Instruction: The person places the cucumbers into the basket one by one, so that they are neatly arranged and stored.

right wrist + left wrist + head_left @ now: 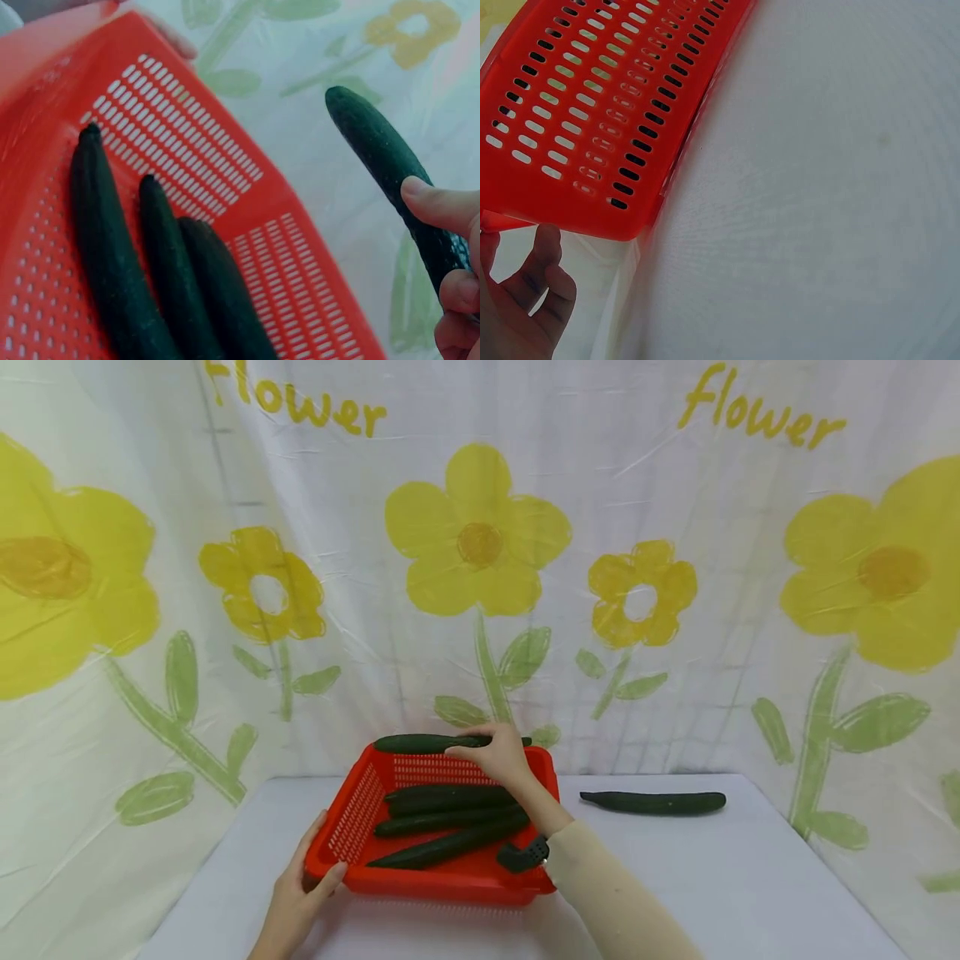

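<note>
A red perforated plastic basket stands on the white table, tilted up in the left wrist view. My left hand grips its near left corner, thumb over the rim and fingers outside. My right hand holds a dark green cucumber at the basket's far rim. In the right wrist view that cucumber is pinched between thumb and curled fingers, apart from the basket wall. Three cucumbers lie side by side inside the basket, among them a front cucumber; my right forearm hides part of the basket's right side.
Another cucumber lies on the table to the right of the basket, near the back edge. A white curtain with painted yellow flowers hangs directly behind the table. A dark band is on my right wrist.
</note>
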Available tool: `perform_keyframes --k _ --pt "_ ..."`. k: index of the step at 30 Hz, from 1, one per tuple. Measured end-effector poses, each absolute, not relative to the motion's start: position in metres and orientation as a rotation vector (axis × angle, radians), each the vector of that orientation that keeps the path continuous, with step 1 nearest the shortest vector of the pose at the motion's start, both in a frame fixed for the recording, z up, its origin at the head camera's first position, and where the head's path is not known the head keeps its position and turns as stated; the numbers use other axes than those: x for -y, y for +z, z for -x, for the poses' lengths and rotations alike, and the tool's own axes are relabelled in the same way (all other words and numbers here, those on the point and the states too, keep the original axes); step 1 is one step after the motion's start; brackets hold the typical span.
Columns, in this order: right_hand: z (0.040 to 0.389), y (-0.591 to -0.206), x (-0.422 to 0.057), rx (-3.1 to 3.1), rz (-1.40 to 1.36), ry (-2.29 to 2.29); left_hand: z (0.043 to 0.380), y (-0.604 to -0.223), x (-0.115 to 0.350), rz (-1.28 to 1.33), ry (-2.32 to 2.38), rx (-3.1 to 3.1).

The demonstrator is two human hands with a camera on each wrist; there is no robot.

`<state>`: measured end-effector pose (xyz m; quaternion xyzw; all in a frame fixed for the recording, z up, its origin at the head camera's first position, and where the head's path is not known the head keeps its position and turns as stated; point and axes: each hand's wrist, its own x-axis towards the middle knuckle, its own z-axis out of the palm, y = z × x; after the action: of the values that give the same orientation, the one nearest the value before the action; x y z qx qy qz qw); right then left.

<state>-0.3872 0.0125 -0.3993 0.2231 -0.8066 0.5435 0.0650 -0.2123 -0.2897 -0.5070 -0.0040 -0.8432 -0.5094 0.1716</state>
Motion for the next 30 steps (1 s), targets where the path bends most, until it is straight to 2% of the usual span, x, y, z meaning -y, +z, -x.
perform_keyframes --k 12,30 --pt "0.392 -0.417 -0.009 2.463 -0.556 1.613 0.214 -0.508 0.288 0.031 -1.449 2.371" --pt "0.397 -0.432 -0.014 2.522 -0.565 1.508 0.218 -0.506 0.289 0.010 -1.449 2.420"
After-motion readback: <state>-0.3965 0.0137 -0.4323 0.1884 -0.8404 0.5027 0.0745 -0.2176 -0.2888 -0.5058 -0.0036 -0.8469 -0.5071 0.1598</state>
